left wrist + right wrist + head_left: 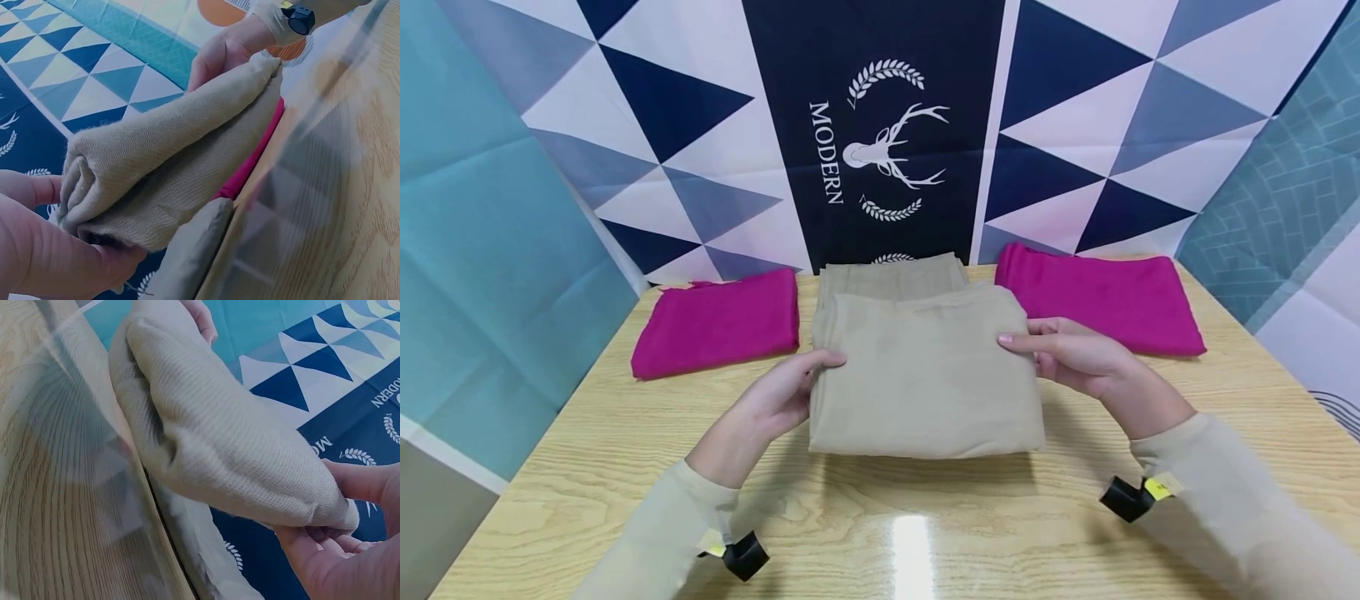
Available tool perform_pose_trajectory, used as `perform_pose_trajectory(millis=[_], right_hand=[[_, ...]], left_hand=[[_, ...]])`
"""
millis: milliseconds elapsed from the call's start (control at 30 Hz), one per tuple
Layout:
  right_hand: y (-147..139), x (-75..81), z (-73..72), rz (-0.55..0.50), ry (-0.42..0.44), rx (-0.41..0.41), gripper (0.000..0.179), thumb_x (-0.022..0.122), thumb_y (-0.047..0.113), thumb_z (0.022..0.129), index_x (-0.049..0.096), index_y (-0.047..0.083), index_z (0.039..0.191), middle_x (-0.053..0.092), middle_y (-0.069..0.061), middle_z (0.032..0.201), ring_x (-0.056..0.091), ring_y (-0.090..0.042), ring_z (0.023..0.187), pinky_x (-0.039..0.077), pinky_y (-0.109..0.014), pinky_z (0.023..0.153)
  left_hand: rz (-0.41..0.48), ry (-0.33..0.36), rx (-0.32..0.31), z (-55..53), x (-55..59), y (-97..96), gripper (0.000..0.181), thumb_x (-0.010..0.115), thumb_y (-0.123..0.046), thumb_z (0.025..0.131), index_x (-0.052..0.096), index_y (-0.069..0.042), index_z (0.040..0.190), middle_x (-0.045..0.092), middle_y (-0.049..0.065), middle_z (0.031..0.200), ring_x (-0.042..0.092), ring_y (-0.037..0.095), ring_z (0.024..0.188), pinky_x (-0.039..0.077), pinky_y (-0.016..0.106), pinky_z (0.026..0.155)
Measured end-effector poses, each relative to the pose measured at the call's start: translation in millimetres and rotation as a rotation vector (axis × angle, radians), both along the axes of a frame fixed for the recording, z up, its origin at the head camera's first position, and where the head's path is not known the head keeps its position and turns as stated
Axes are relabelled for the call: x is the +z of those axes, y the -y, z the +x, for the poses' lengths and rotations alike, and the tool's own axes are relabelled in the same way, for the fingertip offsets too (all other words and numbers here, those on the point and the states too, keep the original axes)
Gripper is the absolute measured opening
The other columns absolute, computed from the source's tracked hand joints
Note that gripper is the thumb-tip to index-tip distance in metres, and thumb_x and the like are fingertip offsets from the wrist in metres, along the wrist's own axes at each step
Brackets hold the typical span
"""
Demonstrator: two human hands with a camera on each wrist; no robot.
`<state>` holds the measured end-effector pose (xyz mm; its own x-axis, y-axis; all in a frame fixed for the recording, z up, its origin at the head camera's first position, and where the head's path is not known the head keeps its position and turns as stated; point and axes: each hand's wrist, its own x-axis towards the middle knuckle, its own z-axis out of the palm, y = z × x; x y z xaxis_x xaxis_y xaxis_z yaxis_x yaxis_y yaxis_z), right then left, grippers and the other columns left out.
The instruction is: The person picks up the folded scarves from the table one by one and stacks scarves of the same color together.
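Observation:
A folded beige cloth (928, 375) is held up over the table between both hands. My left hand (778, 396) pinches its left edge, thumb on top and fingers underneath. At the opposite edge my right hand (1078, 354) grips it the same way. In the left wrist view the cloth (169, 150) shows thick rolled layers at its side. The right wrist view shows the cloth (219, 431) sagging slightly between the hands, apart from the tabletop. Behind it lies another folded beige cloth (891, 279), partly hidden by the held one.
A folded magenta cloth (722, 325) lies at the back left of the wooden table (625, 467), and another magenta cloth (1105, 300) at the back right. A patterned fabric backdrop (895, 125) stands along the table's far edge.

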<state>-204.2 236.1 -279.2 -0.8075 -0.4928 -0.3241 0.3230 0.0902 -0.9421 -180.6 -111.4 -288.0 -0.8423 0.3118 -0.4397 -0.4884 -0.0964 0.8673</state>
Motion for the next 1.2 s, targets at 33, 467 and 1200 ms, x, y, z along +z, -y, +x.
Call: perform_pose_trajectory(millis=[33,467,1200], right_hand=[[1.3,-0.2,-0.1,0.003,-0.003,0.007,0.016,0.053,0.016,0.098,0.066,0.022,0.104,0.074,0.009,0.094,0.070,-0.003,0.084,0.054,-0.020,0.084],[19.9,-3.6,-4.3,-0.005,-0.006,0.028,0.012,0.057,0.015,0.097,0.065,0.020,0.102,0.074,0.009,0.093,0.068,-0.001,0.080,0.054,-0.018,0.078],[57.2,-15.5,-8.0,0.029,-0.003,0.021,0.003,0.061,0.013,0.093,0.060,0.013,0.095,0.067,0.010,0.095,0.065,-0.005,0.087,0.053,-0.022,0.083]], left_hand=[[-0.005,-0.002,0.001,0.4,-0.4,1.3,0.048,0.049,-0.014,0.094,0.032,-0.008,0.139,0.052,0.001,0.118,0.058,0.010,0.100,0.050,0.026,0.090],[-0.010,-0.036,-0.030,7.1,-5.2,19.8,0.032,0.048,-0.015,0.096,0.041,-0.006,0.125,0.059,-0.006,0.104,0.061,0.006,0.093,0.052,0.024,0.084],[0.001,-0.046,-0.051,12.8,-7.5,61.1,0.032,0.046,-0.016,0.099,0.038,-0.007,0.128,0.057,-0.008,0.109,0.060,0.003,0.099,0.052,0.020,0.088]])
